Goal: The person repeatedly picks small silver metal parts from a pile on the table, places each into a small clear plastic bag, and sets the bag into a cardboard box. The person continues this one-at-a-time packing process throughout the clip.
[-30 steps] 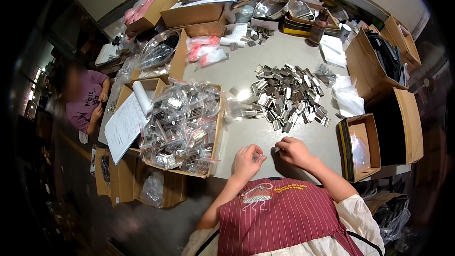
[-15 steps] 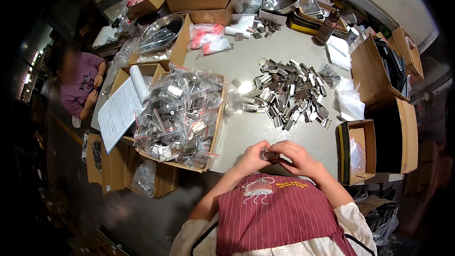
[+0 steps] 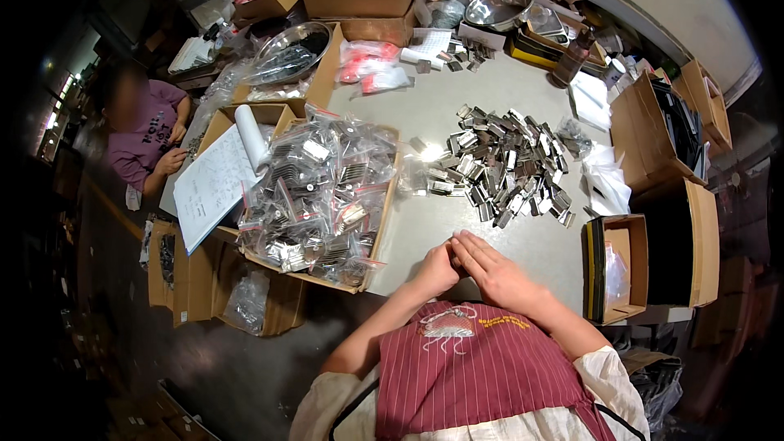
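Note:
My left hand (image 3: 438, 270) is closed in front of my apron, at the near edge of the table. Laid against it, my right hand (image 3: 500, 275) has its fingers long and pressed together, cupped over the left fingers. The small metal pieces seen in my hands a moment before are hidden between them now. Just beyond my fingertips spreads a heap of small metal pieces (image 3: 513, 165), silvery and dark, shaped like short clips or brackets. Left of my hands stands a cardboard box (image 3: 390, 216) heaped with clear zip bags (image 3: 314, 188) of metal parts.
A clipboard with paper (image 3: 214, 196) leans on the box's left side. Open cartons (image 3: 653, 135) and a small box (image 3: 627, 265) line the right side. At the back are a brown bottle (image 3: 573, 57), a steel bowl (image 3: 500, 8) and red-and-white packets (image 3: 371, 65). Another person (image 3: 147, 126) sits far left.
My right hand has closed over my left, covering the metal pieces that showed between them. The whole view has shifted slightly.

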A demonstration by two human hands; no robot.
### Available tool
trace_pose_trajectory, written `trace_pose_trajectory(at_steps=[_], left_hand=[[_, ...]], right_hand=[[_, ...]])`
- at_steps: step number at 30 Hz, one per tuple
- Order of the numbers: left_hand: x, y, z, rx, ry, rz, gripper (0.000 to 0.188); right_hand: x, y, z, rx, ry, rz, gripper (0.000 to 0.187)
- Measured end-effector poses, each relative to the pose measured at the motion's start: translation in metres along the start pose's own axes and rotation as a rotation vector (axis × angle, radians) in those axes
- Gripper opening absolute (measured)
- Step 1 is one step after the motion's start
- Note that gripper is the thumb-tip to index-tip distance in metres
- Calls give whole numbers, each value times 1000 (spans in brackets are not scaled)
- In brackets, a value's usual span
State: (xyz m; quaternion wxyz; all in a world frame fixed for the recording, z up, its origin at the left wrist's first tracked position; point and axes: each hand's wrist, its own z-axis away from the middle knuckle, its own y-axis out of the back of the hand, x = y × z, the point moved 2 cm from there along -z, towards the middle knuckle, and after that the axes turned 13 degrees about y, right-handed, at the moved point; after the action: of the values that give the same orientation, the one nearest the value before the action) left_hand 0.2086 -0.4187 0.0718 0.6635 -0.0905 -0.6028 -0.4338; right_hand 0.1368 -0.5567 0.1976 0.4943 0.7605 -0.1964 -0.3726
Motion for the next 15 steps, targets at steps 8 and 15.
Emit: trace_pose_trajectory(at_steps=[8,15], left_hand=[[-4,0,1,-4,163,-140,27],[-9,9,10,115,-217,0,42]], right_hand=[[8,-26,15,-80,-41,-277,88],[24,-4,3,-34,157,-45,42]])
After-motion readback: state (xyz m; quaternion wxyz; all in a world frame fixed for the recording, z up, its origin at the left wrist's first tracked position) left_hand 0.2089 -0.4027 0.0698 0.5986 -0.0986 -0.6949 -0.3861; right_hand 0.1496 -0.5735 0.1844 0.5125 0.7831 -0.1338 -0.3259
